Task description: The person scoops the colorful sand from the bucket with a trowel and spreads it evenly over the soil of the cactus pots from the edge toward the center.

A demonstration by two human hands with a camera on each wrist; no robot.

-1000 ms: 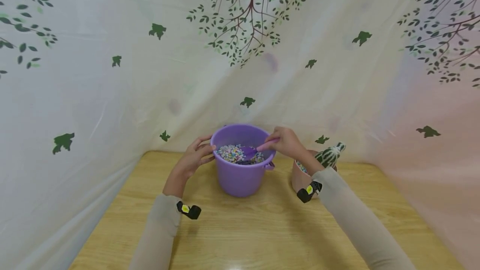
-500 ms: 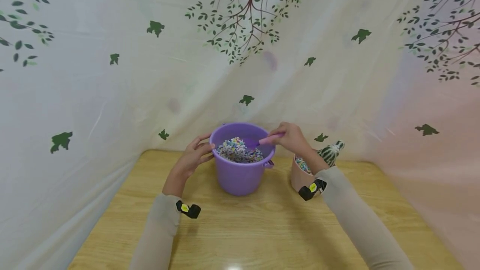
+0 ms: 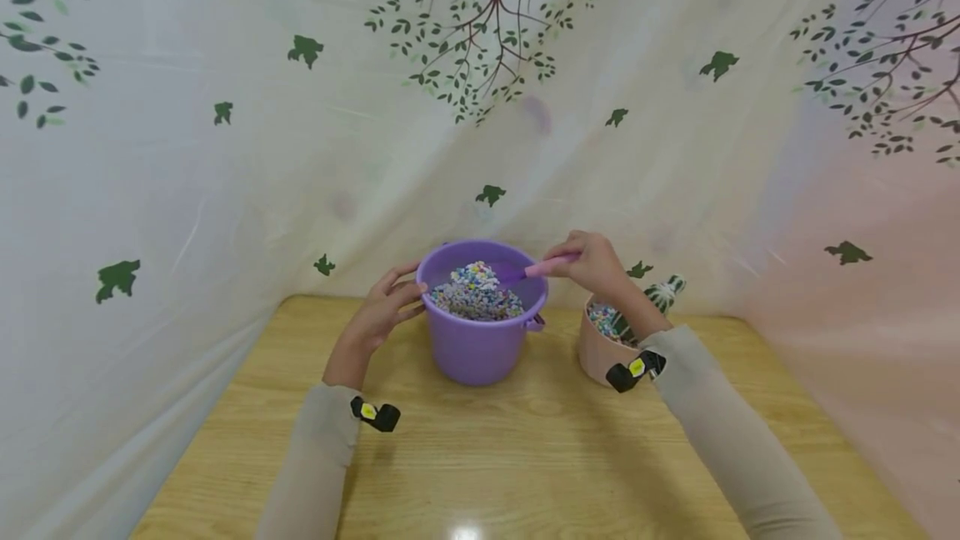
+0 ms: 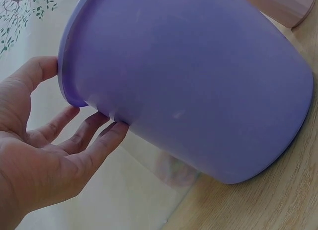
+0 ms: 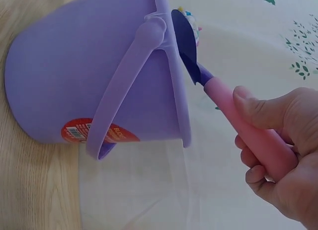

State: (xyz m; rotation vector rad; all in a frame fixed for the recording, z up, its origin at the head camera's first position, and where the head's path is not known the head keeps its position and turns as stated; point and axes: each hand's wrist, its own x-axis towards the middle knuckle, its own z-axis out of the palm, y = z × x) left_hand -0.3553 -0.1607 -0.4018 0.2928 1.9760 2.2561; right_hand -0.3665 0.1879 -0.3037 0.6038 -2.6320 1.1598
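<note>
A purple bucket (image 3: 476,357) stands on the table, partly filled with small multicoloured pebbles (image 3: 480,305). My left hand (image 3: 375,315) holds its left side, the thumb at the rim and the fingertips against the outer wall in the left wrist view. My right hand (image 3: 592,261) grips the pink handle (image 5: 253,128) of a garden trowel with a purple blade (image 5: 186,38). The blade is over the bucket's mouth, heaped with pebbles. In the right wrist view the blade hides most of its load.
Right of the bucket stands a pink pot (image 3: 596,357) with similar pebbles and a green-and-white striped plant (image 3: 666,293), partly hidden by my right forearm. The bucket's handle (image 5: 121,86) hangs down its side. A leaf-patterned curtain (image 3: 360,148) closes off the wooden table (image 3: 480,457) behind.
The trowel has come up out of the pebbles, now carrying a heap. My right hand has risen and shifted right. My left hand keeps its place on the bucket.
</note>
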